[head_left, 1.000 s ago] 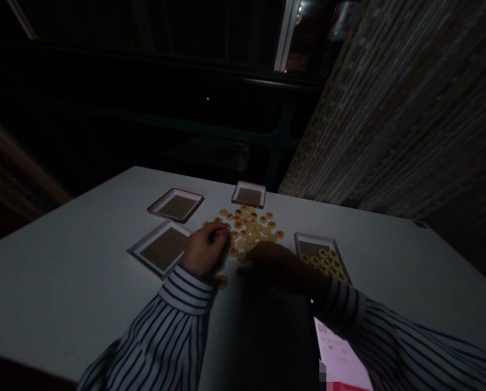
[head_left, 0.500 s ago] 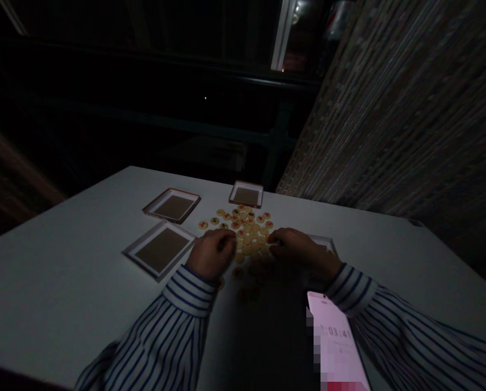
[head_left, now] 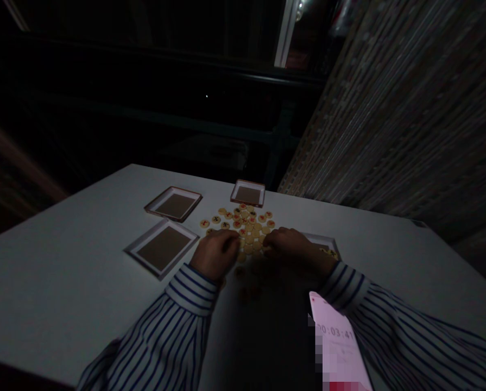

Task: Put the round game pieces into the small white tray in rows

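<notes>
Several round wooden Chinese chess pieces [head_left: 248, 239] lie heaped at the middle of the white table, some showing red or black characters and others blank side up. At the heap's left edge is my left hand [head_left: 218, 252], its fingers curled toward the thumb; what they hold, if anything, is hidden. My right hand [head_left: 291, 247] reaches in from the right with bent, closed fingertips against the pieces. Shadow hides what lies under them. Behind my right wrist sits a shallow tray [head_left: 328, 240], partly covered, with a few pieces in it.
A pale shallow tray [head_left: 161, 248] stands left of my left hand, with a brown-rimmed tray [head_left: 173, 203] behind it. Another small tray [head_left: 248, 193] is beyond the heap. A lit phone [head_left: 340, 342] showing a timer lies under my right forearm. A strand curtain [head_left: 389, 125] hangs at the right.
My right hand has shifted slightly left over the heap, uncovering more of the right tray and its pieces. The left hand stays nearly in place; the view has tilted a little.
</notes>
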### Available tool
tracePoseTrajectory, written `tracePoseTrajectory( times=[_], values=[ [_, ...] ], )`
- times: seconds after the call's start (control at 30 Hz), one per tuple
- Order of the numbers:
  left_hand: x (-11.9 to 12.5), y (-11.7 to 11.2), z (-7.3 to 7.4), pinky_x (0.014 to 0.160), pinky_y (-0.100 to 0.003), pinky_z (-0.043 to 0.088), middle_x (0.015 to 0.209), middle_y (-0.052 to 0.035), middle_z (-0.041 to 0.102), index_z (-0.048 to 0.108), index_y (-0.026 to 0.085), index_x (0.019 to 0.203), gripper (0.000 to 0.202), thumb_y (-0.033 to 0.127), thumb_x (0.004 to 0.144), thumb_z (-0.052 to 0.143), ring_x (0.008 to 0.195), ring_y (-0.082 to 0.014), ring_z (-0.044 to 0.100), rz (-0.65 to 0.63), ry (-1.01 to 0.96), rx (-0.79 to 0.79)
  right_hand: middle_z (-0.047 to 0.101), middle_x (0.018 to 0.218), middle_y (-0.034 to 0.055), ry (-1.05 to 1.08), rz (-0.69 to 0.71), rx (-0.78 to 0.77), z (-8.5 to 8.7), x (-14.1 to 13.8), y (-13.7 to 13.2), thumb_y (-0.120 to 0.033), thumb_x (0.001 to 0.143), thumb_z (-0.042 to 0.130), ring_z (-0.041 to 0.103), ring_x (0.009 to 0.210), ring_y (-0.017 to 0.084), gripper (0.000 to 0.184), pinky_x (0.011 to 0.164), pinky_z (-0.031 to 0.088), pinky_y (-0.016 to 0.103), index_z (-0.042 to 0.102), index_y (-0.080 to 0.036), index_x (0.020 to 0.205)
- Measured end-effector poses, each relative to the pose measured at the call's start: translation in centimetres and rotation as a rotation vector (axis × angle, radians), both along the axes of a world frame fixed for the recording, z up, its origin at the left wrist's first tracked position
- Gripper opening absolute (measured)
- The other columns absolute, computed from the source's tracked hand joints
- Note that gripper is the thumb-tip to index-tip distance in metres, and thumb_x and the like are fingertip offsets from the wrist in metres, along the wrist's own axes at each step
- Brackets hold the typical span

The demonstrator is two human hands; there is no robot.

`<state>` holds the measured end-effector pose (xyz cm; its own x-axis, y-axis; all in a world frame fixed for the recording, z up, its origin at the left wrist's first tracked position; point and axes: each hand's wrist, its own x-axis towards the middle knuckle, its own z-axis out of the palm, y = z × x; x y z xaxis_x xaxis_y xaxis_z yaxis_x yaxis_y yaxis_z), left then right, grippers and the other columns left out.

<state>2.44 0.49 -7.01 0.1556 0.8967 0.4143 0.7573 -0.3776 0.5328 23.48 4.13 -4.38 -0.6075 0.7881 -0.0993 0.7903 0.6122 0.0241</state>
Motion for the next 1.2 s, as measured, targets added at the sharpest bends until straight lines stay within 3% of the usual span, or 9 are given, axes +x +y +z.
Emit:
tracePoseTrajectory(
  times=[0.13,0.27,0.47,0.6,0.77,0.93,1.2],
  values=[
    [0.1,-0.2,0.3,0.079,-0.03,0.047,0.091,-0.0034,0.068,0.064,0.02,0.088,0.021,0.025,0.078,0.047,0.085,-0.0168,0.061,-0.009,0.007,-0.005,0.064,0.091,0.0067,0.008,-0.017,-0.012,0.0,0.1,-0.2,-0.03,0.076,0.053,0.056,0.086,0.02,0.023,0.069,0.038,0.028,0.06,-0.023,0.097],
    [0.3,-0.3,0.5,0.079,-0.031,0.047,0.091,-0.0035,0.068,0.065,0.02,0.089,0.022,0.025,0.078,0.046,0.085,-0.0174,0.061,-0.018,0.013,-0.023,0.064,0.085,0.0062,0.233,-0.104,-0.112,0.4,0.4,-0.5,-0.031,0.076,0.053,0.057,0.074,0.017,0.021,0.063,0.039,0.027,0.062,-0.019,0.091],
    [0.5,-0.3,0.5,0.079,-0.03,0.047,0.09,-0.003,0.068,0.064,0.021,0.089,0.021,0.026,0.079,0.047,0.085,-0.0168,0.061,-0.03,-0.013,-0.02,0.059,0.069,0.0014,0.887,-0.322,-0.584,0.9,0.6,-0.7,-0.028,0.071,0.058,0.051,0.056,0.01,0.025,0.051,0.039,0.023,0.057,-0.013,0.091],
    [0.4,-0.2,0.3,0.079,-0.029,0.047,0.091,-0.0036,0.068,0.064,0.02,0.09,0.021,0.025,0.079,0.047,0.086,-0.0165,0.061,-0.041,-0.025,-0.008,0.06,0.072,0.0009,1.075,-0.311,-0.733,1.3,0.8,-0.8,-0.028,0.071,0.06,0.053,0.06,0.01,0.031,0.055,0.042,0.023,0.056,-0.013,0.098],
    [0.4,-0.3,0.4,0.079,-0.031,0.047,0.091,-0.0038,0.068,0.064,0.019,0.09,0.021,0.025,0.079,0.046,0.086,-0.017,0.061,-0.04,-0.02,-0.012,0.061,0.076,0.0011,1.155,-0.299,-0.816,1.6,1.0,-0.9,-0.027,0.075,0.057,0.056,0.066,0.01,0.036,0.061,0.045,0.024,0.055,-0.016,0.109],
    [0.4,-0.4,0.4,0.079,-0.031,0.047,0.093,-0.0039,0.068,0.064,0.02,0.091,0.022,0.026,0.08,0.046,0.086,-0.0172,0.061,-0.039,-0.033,-0.019,0.063,0.077,0.0026,1.169,-0.348,-0.856,1.9,1.1,-1.0,-0.027,0.076,0.056,0.059,0.069,0.011,0.033,0.064,0.047,0.025,0.057,-0.016,0.107],
    [0.0,-0.1,0.3,0.083,-0.031,0.046,0.093,-0.0042,0.067,0.063,0.02,0.092,0.023,0.027,0.08,0.046,0.088,-0.017,0.06,-0.029,-0.047,-0.029,0.061,0.07,-0.0007,1.151,-0.318,-0.718,1.8,1.4,-1.1,-0.028,0.069,0.062,0.057,0.065,0.011,0.025,0.061,0.044,0.024,0.055,-0.016,0.091]
  ],
)
